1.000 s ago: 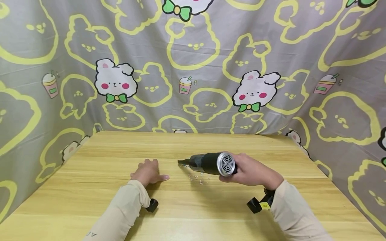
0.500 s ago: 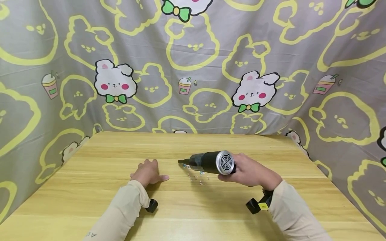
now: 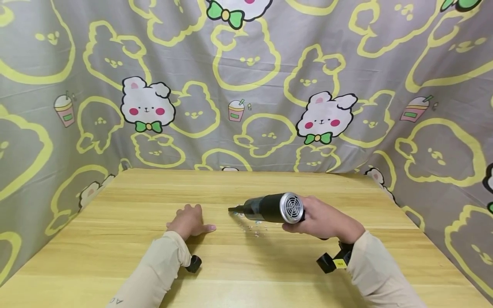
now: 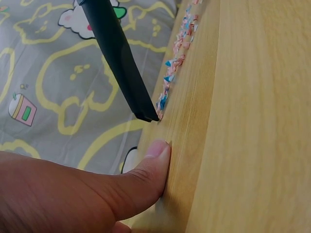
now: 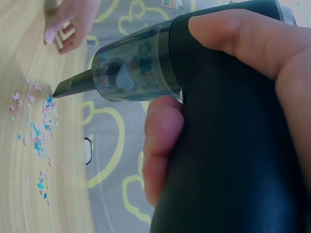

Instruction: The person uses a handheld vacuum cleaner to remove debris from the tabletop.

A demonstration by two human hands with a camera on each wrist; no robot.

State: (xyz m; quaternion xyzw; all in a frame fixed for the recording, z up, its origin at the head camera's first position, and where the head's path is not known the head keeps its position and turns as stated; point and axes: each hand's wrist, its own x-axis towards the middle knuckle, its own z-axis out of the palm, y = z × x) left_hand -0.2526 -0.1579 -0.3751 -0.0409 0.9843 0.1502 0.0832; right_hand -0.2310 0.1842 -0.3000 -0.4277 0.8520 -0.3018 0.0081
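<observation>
My right hand (image 3: 323, 218) grips the handle of a black handheld vacuum cleaner (image 3: 271, 208), fingers wrapped round it in the right wrist view. Its flat crevice nozzle (image 5: 73, 84) points left and down, the tip at the edge of a scatter of pink, blue and white paper scraps (image 5: 39, 138). Through the clear dust cup (image 5: 133, 68) some bits show inside. To the left of the nozzle, my left hand (image 3: 189, 221) rests on the table, fingers spread and thumb (image 4: 153, 162) out towards the nozzle tip. Nothing is in that hand.
The wooden table (image 3: 154, 188) carries the scraps near its middle, partly hidden under the vacuum in the head view. A grey curtain (image 3: 265, 98) with yellow animal outlines hangs behind and at both sides. Each wrist wears a small black camera (image 3: 326, 262).
The vacuum shifts only slightly, a little left and up and then back to the right, with its nozzle staying by the scraps. My left hand stays where it was.
</observation>
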